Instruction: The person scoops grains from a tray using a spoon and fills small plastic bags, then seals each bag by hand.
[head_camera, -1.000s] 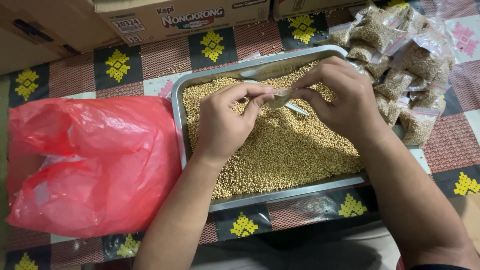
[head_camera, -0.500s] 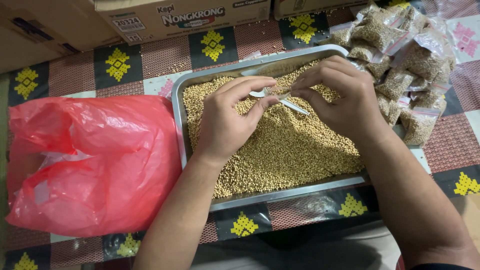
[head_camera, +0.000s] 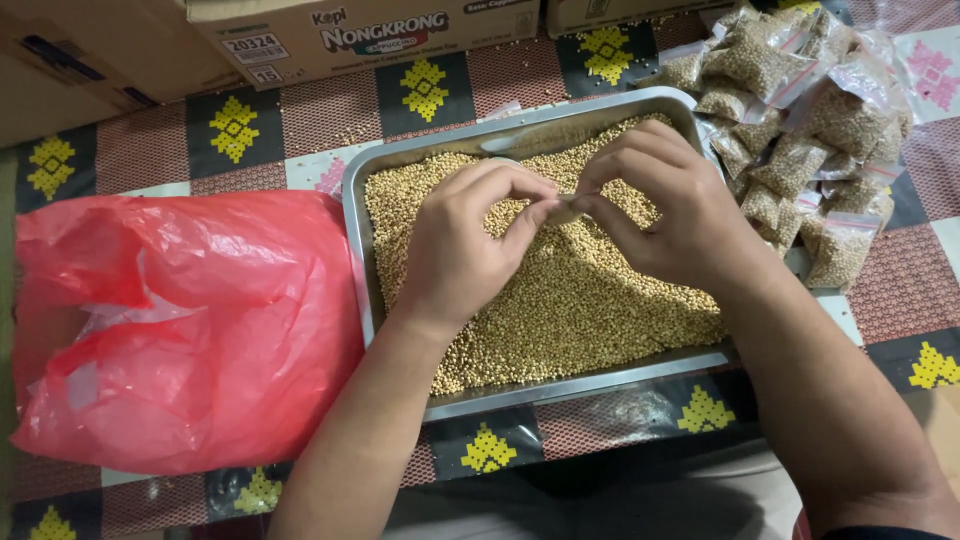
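A red plastic bag (head_camera: 180, 330) lies beside the steel tray (head_camera: 356, 250) of tan seeds (head_camera: 580, 300). Above them, the left hand (head_camera: 460, 250) and right hand (head_camera: 670, 215) pinch what seems a small clear packet (head_camera: 566, 209).

Red plastic bag (head_camera: 180, 330) — cardboard boxes (head_camera: 330, 35)

Patterned table (head_camera: 900, 290) (tray (head_camera: 520, 395), red bag (head_camera: 190, 330))

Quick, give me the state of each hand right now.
Left hand: fingers pinched on a small clear bag above the tray of seeds.
Right hand: pinched shut on the same small clear bag.
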